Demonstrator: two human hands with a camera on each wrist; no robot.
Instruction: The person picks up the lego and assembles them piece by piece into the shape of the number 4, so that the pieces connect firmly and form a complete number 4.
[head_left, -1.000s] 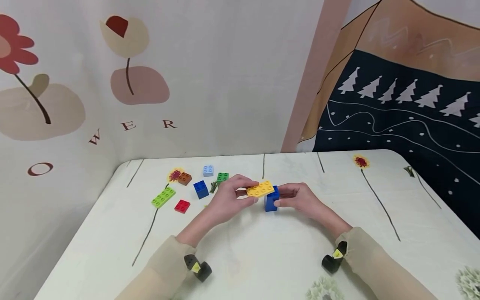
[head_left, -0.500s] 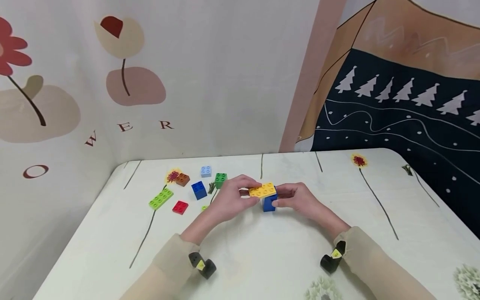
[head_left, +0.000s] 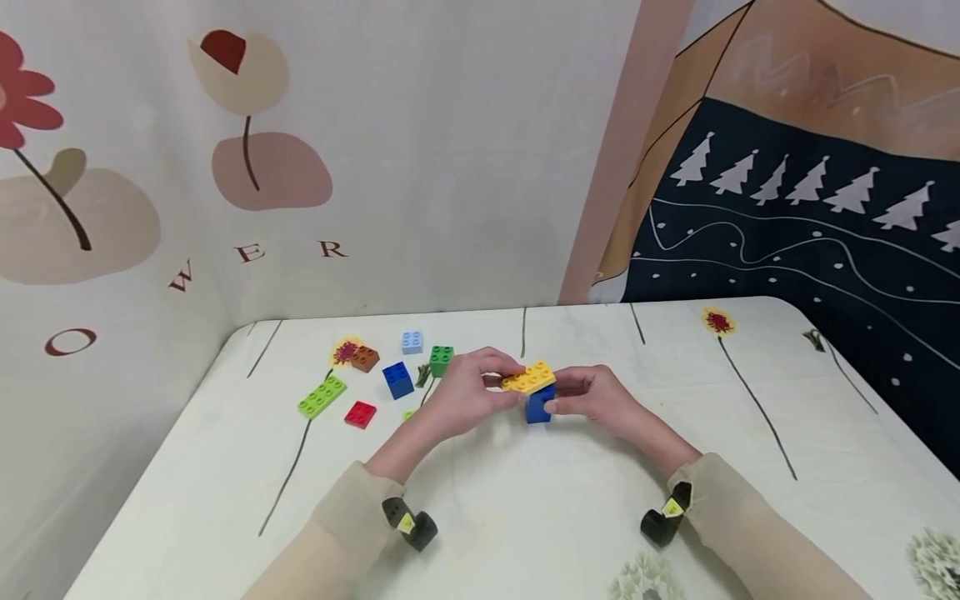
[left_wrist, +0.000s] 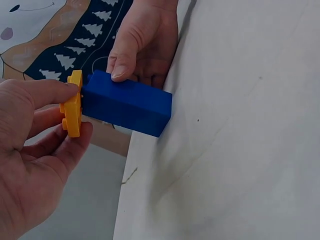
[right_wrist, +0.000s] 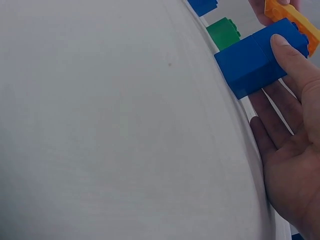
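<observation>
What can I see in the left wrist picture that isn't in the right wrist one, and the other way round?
Only the left wrist view shows the printed white pine trees. Only the right wrist view shows the green toy brick and a separate blue toy brick.
Both show the left hand holding the yellow toy brick, the right hand holding the blue brick stack, and the white tablecloth.

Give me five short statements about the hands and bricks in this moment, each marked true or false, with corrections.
1. The left hand holds the yellow brick. True.
2. The right hand holds the blue stack. True.
3. The yellow brick is pressed fully down onto the blue stack. False: it is tilted, with blue studs showing between them.
4. The red brick lies nearer the person than the brown brick. True.
5. The red brick touches the brown brick. False: they lie apart.
</observation>
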